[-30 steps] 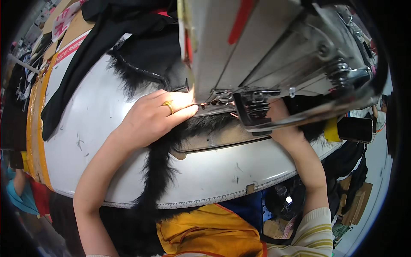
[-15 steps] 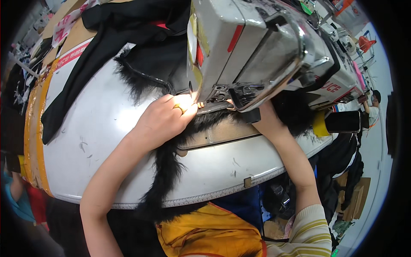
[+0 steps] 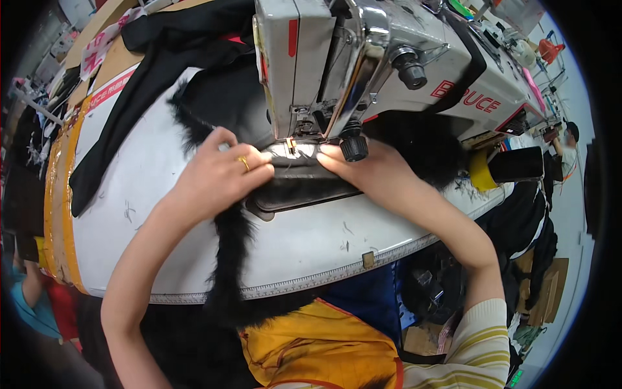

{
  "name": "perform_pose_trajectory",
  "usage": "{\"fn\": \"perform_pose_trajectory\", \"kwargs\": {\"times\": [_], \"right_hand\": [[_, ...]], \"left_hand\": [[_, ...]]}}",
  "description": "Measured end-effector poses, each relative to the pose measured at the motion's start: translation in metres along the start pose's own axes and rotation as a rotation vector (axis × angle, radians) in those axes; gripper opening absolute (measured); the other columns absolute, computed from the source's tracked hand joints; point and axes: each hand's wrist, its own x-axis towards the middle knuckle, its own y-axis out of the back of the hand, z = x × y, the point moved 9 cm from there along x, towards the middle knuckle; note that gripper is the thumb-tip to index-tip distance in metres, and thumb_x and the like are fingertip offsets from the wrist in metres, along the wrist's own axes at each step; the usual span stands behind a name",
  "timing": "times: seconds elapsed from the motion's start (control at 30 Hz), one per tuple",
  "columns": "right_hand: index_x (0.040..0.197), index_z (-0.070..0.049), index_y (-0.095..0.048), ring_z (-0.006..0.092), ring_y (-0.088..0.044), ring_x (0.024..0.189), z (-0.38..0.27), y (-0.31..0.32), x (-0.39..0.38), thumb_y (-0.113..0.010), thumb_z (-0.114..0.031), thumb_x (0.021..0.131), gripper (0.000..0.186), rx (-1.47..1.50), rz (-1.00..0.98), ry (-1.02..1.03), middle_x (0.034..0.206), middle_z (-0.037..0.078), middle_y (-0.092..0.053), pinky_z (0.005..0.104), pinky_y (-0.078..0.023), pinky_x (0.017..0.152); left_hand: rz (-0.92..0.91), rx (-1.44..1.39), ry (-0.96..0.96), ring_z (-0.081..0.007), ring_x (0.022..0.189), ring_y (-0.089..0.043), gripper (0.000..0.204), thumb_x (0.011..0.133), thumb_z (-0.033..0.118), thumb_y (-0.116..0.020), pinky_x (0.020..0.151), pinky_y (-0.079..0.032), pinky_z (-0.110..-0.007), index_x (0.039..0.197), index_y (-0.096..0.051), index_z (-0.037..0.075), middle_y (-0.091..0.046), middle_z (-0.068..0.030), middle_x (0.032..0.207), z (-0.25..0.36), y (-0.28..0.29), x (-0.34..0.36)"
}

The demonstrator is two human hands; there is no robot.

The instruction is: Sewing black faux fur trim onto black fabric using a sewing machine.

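My left hand (image 3: 223,175), with a yellow ring, pinches a black leather-like strip (image 3: 298,170) just left of the presser foot (image 3: 291,146) of a white sewing machine (image 3: 277,78). My right hand (image 3: 379,175) grips that strip right of the foot, its fingertips partly hidden by the machine's fittings. Black fur trim (image 3: 230,249) hangs from below my left hand over the table's front edge. Dark fabric with a furry edge (image 3: 233,87) lies behind the hands.
The white table (image 3: 324,243) has a ruler along its front and orange tape (image 3: 61,194) at left. Black garments (image 3: 103,149) lie at back left. A black phone (image 3: 518,165) sits at right. Co-workers appear at far left (image 3: 32,298) and far right (image 3: 569,152).
My right hand has come leftward and more into sight beside the needle. The smooth strip shows more between the hands, with less fur beneath it. The camera's view of the machine has shifted.
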Motion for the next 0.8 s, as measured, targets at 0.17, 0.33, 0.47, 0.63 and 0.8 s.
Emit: {"fn": "perform_pose_trajectory", "kwargs": {"times": [0.17,0.33,0.47,0.63,0.8], "right_hand": [[0.129,-0.003,-0.053,0.0207,-0.063,0.08,-0.026,0.007,-0.019,-0.054,-0.01,0.08,0.05,-0.244,0.031,0.14,0.131,0.007,-0.056,0.033,-0.049,0.087],[0.132,-0.01,-0.051,0.0137,-0.063,0.065,-0.022,-0.001,-0.007,-0.053,-0.008,0.079,0.053,-0.045,0.031,0.005,0.127,0.005,-0.059,0.0263,-0.051,0.062],[0.136,-0.01,-0.048,0.0141,-0.065,0.069,-0.015,-0.008,-0.014,-0.052,-0.007,0.08,0.057,-0.085,-0.085,-0.032,0.109,0.008,-0.067,0.0246,-0.051,0.059],[0.109,-0.01,-0.062,0.0178,-0.066,0.072,0.006,-0.011,-0.011,-0.06,-0.013,0.076,0.032,-0.031,-0.082,-0.11,0.117,0.007,-0.061,0.0287,-0.054,0.065],[0.106,-0.019,-0.066,0.0172,-0.066,0.078,0.024,0.0,-0.008,-0.059,-0.015,0.078,0.029,-0.068,0.105,-0.079,0.113,0.001,-0.062,0.0291,-0.051,0.07]], "left_hand": [[0.072,0.149,-0.023,-0.0119,0.093,-0.06,0.009,0.075,0.012,-0.06,0.107,-0.038,-0.045,0.084,-0.058,0.01,-0.063,0.001,0.091,0.021,-0.006,0.007],[0.145,0.072,0.016,-0.012,0.096,-0.06,0.008,0.074,0.011,-0.061,0.107,-0.04,-0.046,0.082,-0.06,0.01,-0.064,-0.0005,0.095,-0.01,-0.004,0.001],[0.033,0.086,-0.21,-0.0136,0.102,-0.06,0.01,0.073,0.01,-0.062,0.106,-0.042,-0.043,0.082,-0.061,0.008,-0.065,-0.0016,0.1,-0.001,-0.016,-0.007],[0.038,0.083,-0.18,-0.0167,0.098,-0.062,0.015,0.071,0.011,-0.059,0.103,-0.043,-0.039,0.085,-0.06,0.007,-0.066,-0.0032,0.095,0.0,-0.014,0.002],[0.118,0.131,-0.041,-0.0124,0.084,-0.062,0.015,0.074,0.011,-0.06,0.103,-0.044,-0.036,0.088,-0.062,0.011,-0.064,0.0003,0.085,-0.005,-0.006,0.011]]}}
